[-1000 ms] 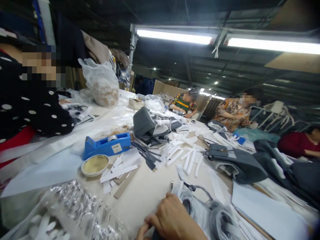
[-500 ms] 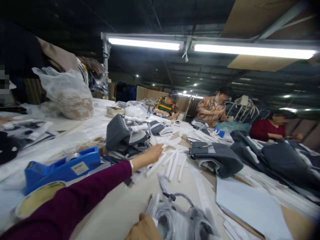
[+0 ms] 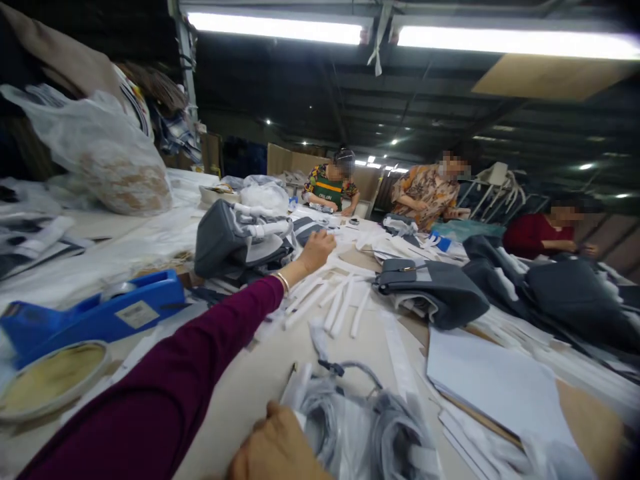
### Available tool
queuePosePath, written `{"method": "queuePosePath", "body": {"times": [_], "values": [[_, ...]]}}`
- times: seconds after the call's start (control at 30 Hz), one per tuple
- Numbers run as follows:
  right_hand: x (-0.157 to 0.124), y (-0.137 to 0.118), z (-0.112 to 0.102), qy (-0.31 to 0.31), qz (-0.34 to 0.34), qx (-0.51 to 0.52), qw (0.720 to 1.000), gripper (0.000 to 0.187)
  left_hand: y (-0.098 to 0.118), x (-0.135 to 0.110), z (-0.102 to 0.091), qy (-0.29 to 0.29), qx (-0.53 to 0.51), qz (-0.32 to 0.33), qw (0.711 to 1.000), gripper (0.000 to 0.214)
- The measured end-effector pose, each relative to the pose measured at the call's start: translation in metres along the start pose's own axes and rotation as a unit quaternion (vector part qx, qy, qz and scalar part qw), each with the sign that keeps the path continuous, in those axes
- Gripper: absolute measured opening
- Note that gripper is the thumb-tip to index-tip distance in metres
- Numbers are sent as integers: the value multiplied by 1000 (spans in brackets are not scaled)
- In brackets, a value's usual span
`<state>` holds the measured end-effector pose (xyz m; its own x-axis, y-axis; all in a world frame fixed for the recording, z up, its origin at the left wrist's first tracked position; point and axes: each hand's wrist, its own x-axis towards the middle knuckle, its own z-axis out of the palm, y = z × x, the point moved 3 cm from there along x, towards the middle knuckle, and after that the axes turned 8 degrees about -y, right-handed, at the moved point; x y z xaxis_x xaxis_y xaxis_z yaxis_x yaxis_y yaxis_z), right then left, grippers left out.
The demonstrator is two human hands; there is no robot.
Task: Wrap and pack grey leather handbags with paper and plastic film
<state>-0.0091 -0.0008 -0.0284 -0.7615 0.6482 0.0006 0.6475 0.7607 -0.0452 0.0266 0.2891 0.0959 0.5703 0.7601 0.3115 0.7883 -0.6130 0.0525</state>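
My left arm, in a purple sleeve with a bangle at the wrist, stretches out across the table. My left hand (image 3: pixel 318 251) is above the far end of loose white strips (image 3: pixel 340 307), beside a grey bag (image 3: pixel 220 237) with white-wrapped straps. Its fingers are loosely bent and slightly apart, with nothing visible in them. At the bottom, my right hand (image 3: pixel 277 443) is closed at the left edge of a plastic-wrapped grey bundle (image 3: pixel 355 427) with a thin loop handle. Its fingertips are hidden. A thin dark tip (image 3: pixel 293 370) sticks up just beyond that hand.
On the left are a blue tape dispenser (image 3: pixel 145 300), a round tub (image 3: pixel 55 377) and a large plastic bag (image 3: pixel 110 160). A folded grey bag (image 3: pixel 430 287) and white sheets (image 3: pixel 495 373) lie to the right. Several people work across the table.
My left hand has moved farther forward over the white strips. My right hand stays at the wrapped bundle. The view has tilted down.
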Motion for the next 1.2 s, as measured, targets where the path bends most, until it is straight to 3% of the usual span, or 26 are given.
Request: {"method": "queuePosePath", "body": {"times": [0.1, 0.2, 0.27, 0.3, 0.33, 0.4, 0.47, 0.57, 0.63, 0.7, 0.77, 0.9, 1.2], "values": [[-21, -3, -30, 11, -27, -3, 1000, 48, -2, -62, -82, 175, -40, 20, 984, 17], [-23, 2, -47, -20, -13, -2, 1000, 48, -8, -145, -159, 311, -140, 60, 938, 21], [-21, 2, -52, -49, -5, -13, 999, 49, -12, -203, -193, 328, -192, 65, 923, 48], [-20, 2, -54, -60, -3, -20, 998, 49, -14, -230, -202, 303, -251, 52, 918, 51], [-20, 2, -56, -69, -3, -24, 997, 50, -15, -255, -203, 266, -324, 18, 908, 41], [-21, 3, -61, -79, -11, -24, 997, 52, -15, -298, -186, 174, -453, -68, 872, 29], [-25, 5, -67, -77, -29, -8, 997, 54, -10, -332, -150, 100, -505, -148, 844, 21], [-30, 8, -77, -59, -60, 39, 996, 55, 5, -364, -86, 16, -444, -218, 869, 27], [-32, 9, -82, -43, -67, 75, 994, 54, 19, -380, -49, -62, -398, -252, 880, 50], [-34, 9, -85, -31, -72, 104, 992, 51, 34, -397, -27, -118, -386, -267, 875, 73], [-36, 9, -86, -22, -74, 122, 989, 49, 49, -412, -18, -128, -381, -263, 877, 83], [-39, 11, -87, -4, -73, 158, 985, 44, 78, -426, -19, -99, -348, -243, 900, 87], [-43, 13, -88, 3, -69, 186, 980, 39, 118, -403, -12, -136, -288, -268, 909, 79]]}}
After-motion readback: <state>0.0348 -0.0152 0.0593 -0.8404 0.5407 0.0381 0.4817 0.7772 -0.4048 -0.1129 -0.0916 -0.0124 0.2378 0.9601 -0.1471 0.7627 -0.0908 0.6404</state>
